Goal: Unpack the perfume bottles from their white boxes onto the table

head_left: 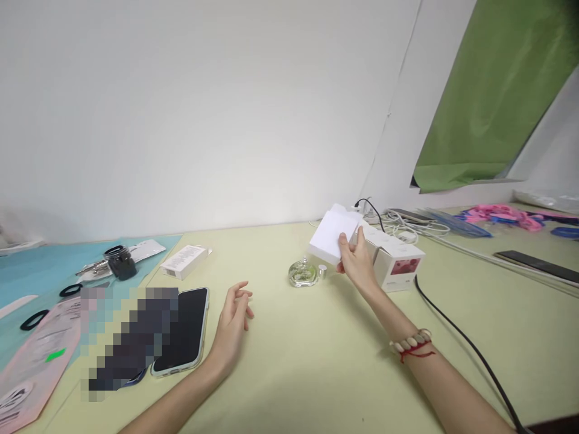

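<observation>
My right hand [357, 256] grips a small white box [333, 234] and holds it tilted above the table, thumb on its face. Just below and left of it stands a glass perfume bottle [303, 274] with greenish liquid, its cap apparently off. A small silvery cap [322, 271] lies beside the bottle. Behind my right hand is a larger white carton [398, 262] with a dark pink picture on its end. My left hand [236, 316] rests on the table with fingers loosely curled and apart, holding nothing. It is nearest to a dark-screened smartphone [183, 331].
Left of centre lies a flat white box [184, 261]. Farther left are a dark jar [120, 263], black rings [35, 320] and a pink pouch [43, 355]. On the right, a black cable [470, 340] crosses the table near white cords [407, 226] and pink straps [502, 216].
</observation>
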A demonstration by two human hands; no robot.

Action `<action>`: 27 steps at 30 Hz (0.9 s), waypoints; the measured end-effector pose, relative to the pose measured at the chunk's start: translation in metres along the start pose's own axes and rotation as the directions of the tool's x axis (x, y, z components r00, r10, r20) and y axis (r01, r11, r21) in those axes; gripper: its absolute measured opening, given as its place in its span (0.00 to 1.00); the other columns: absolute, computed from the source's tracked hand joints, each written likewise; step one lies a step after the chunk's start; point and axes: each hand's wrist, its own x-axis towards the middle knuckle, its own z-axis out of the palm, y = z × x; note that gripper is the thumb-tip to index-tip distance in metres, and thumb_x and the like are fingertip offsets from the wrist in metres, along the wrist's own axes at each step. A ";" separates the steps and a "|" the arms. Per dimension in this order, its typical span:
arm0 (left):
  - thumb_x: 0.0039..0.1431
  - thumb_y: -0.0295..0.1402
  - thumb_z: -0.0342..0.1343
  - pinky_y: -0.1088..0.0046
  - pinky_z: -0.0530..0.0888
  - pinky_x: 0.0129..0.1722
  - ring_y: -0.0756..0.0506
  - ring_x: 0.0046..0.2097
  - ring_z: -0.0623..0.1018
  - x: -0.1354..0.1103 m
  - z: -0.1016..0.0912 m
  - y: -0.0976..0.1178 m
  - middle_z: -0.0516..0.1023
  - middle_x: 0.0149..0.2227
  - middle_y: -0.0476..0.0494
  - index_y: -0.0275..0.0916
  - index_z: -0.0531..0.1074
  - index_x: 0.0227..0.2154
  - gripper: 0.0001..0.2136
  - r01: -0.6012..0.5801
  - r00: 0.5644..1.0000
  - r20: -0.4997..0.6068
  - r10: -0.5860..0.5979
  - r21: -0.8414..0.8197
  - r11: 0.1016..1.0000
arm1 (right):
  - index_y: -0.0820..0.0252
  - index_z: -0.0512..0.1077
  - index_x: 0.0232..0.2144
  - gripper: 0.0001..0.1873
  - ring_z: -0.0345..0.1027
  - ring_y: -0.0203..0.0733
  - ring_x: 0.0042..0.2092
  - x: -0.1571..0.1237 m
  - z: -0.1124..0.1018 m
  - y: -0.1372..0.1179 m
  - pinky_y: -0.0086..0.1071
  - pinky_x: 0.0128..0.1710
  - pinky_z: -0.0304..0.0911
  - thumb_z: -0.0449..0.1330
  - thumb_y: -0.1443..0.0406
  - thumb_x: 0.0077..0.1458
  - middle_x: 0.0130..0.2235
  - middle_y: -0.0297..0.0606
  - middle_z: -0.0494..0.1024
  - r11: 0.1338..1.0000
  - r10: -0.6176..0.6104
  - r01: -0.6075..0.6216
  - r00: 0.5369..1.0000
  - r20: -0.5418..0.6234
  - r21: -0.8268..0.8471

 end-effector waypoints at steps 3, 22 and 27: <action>0.60 0.43 0.42 0.77 0.64 0.25 0.52 0.30 0.68 0.000 0.000 0.002 0.66 0.39 0.45 0.43 0.59 0.47 0.16 0.008 1.000 -0.018 -0.008 -0.021 1.000 | 0.62 0.38 0.62 0.52 0.63 0.39 0.18 0.003 0.005 0.005 0.31 0.19 0.59 0.60 0.49 0.44 0.21 0.32 0.71 0.991 0.097 -0.105 0.991 0.087 0.087; 0.57 0.38 0.44 0.78 0.64 0.25 0.53 0.30 0.68 0.000 -0.001 0.001 0.66 0.41 0.45 0.43 0.60 0.47 0.15 -0.004 1.000 -0.020 0.004 0.012 1.000 | 0.57 0.50 0.59 0.32 0.68 0.52 0.41 0.016 0.008 0.033 0.44 0.40 0.59 0.48 0.53 0.54 0.45 0.47 0.72 0.934 -0.212 0.180 0.974 -0.075 -0.309; 0.57 0.38 0.44 0.78 0.64 0.25 0.52 0.30 0.68 -0.001 0.000 0.002 0.66 0.41 0.45 0.43 0.60 0.47 0.14 -0.002 1.000 -0.008 0.002 0.030 1.000 | 0.63 0.51 0.59 0.33 0.69 0.56 0.40 0.022 0.011 0.051 0.46 0.39 0.60 0.46 0.53 0.55 0.45 0.53 0.72 0.924 -0.193 0.179 0.981 -0.007 -0.339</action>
